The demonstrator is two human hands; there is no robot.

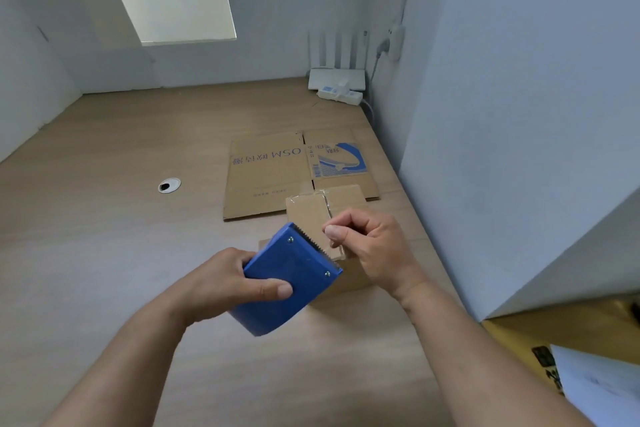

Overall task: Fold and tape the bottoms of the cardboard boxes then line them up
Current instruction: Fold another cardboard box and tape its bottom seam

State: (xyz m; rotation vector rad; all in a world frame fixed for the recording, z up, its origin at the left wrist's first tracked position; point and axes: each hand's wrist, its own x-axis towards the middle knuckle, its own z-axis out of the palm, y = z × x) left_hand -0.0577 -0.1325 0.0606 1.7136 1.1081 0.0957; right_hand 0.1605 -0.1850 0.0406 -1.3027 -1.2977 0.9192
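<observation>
1. Left hand (221,282) clenched round the blue dispenser (294,282), thumb laid across its flat side, toothed edge tilted up and to the right. Right hand (372,250) just right of the dispenser, thumb and forefinger pinching a clear tape (336,251) strip at the teeth.
2. Grommet (169,185): well left of the dispenser and beyond it, set in the desk (104,218).
3. Flat box (266,180): beyond the dispenser, lying unfolded on the desk, blue print up.
4. Box (310,215): directly behind the dispenser, partly hidden by it and by the right hand. Stands on the desk, closed flaps upward, clear tape glinting along the seam.
5. Router (337,78) and power strip (341,95): far beyond the dispenser and to its right, in the desk corner by the wall, strip just in front of the router.
</observation>
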